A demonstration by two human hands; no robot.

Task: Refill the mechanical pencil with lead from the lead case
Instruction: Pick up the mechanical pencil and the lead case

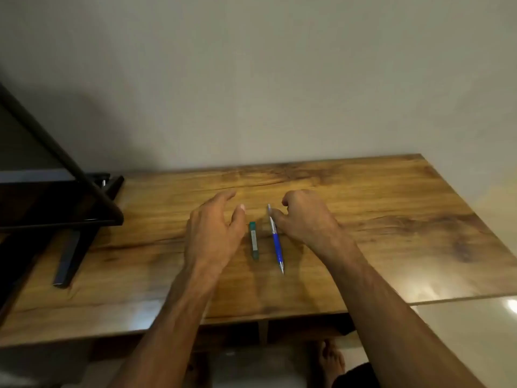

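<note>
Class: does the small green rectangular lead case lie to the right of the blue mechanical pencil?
No, the green lead case lies left of the blue mechanical pencil.

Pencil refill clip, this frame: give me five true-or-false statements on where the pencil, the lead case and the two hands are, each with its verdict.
1. The lead case lies on the table between the left hand and the pencil. True.
2. The pencil is lifted off the table in the left hand. False: it lies on the table, its far end by the right hand.
3. The pencil's writing tip points toward the person. True.
4. The left hand grips the lead case. False: its fingers are extended beside the case and hold nothing.
5. The pencil's barrel is red. False: it is blue.
</note>
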